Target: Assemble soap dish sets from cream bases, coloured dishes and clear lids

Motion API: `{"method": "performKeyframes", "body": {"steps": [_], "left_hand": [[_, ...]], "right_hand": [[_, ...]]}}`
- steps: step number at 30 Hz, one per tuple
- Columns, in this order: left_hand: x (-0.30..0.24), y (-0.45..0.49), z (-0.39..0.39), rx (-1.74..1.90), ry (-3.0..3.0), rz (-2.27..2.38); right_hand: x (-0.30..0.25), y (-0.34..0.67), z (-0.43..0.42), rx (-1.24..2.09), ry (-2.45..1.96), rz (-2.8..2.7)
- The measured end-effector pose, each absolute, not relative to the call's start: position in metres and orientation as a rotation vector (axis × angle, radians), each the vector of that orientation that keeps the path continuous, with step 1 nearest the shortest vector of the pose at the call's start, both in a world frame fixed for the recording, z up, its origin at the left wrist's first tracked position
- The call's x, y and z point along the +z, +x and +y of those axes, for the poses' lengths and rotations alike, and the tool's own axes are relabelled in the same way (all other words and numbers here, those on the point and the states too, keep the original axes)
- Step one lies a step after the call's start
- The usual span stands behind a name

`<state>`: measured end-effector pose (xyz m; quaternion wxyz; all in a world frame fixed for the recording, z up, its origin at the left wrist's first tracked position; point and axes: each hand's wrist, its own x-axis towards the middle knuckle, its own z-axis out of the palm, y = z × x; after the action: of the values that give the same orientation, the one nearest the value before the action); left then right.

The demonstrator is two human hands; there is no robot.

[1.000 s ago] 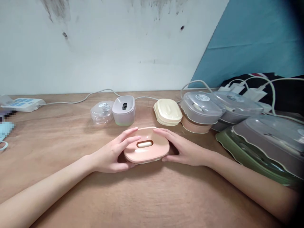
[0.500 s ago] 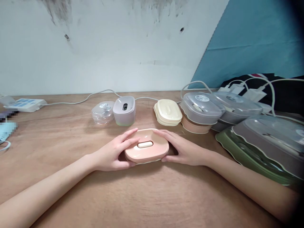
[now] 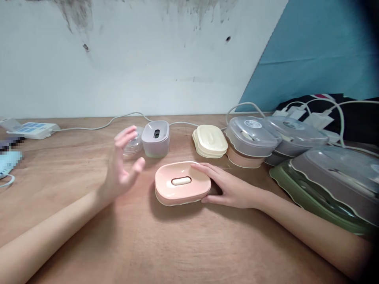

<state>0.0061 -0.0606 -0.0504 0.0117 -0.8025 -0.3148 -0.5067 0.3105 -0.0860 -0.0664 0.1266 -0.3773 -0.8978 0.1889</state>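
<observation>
A pink lidded box [image 3: 166,189] with rounded corners and a pale oval inset in its lid sits on the wooden table in front of me. My right hand [image 3: 223,184] grips its right end, fingers on the lid's edge and thumb low at the side. Raised off the table to the left, my left hand [image 3: 122,167] is apart from the box, fingers and thumb spread, slightly blurred, with nothing in it. Behind it, partly covered, is a clear plastic container [image 3: 134,146], beside a lilac box [image 3: 155,144] with a dark slot in its top.
Cream lids [image 3: 211,140] lie stacked behind the pink box. At the right stand grey boxes with clear lids [image 3: 253,136] and a green container [image 3: 296,189]. A white power strip [image 3: 35,131] with a cable lies at the far left, near a light blue mask [image 3: 10,162].
My left hand has let go of the pink box's left end and moved left and up, its fingers opening. My right hand and the box stay in place.
</observation>
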Motion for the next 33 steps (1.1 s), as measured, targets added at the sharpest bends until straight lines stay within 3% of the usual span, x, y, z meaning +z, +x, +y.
{"method": "performKeyframes", "body": {"steps": [5,11,23,29,33], "left_hand": [[-0.053,-0.028,-0.016,-1.35,-2.191,-1.688],[-0.068,-0.036,0.004,-1.193,-2.266,-1.924],[-0.069,-0.036,0.004,-1.643,-2.036,-1.847],[-0.049,-0.013,-0.041,-1.917,-2.23,-1.212],[-0.045,0.01,-0.076,-1.736,-2.63,-0.903]], "right_hand": [[-0.068,0.311,-0.085,0.547,-1.088,-2.608],[-0.067,0.311,-0.086,0.558,-1.092,-2.592],[-0.066,0.31,-0.086,0.558,-1.098,-2.6],[-0.07,0.312,-0.085,0.548,-1.109,-2.587],[-0.073,0.315,-0.085,0.568,-1.102,-2.535]]}}
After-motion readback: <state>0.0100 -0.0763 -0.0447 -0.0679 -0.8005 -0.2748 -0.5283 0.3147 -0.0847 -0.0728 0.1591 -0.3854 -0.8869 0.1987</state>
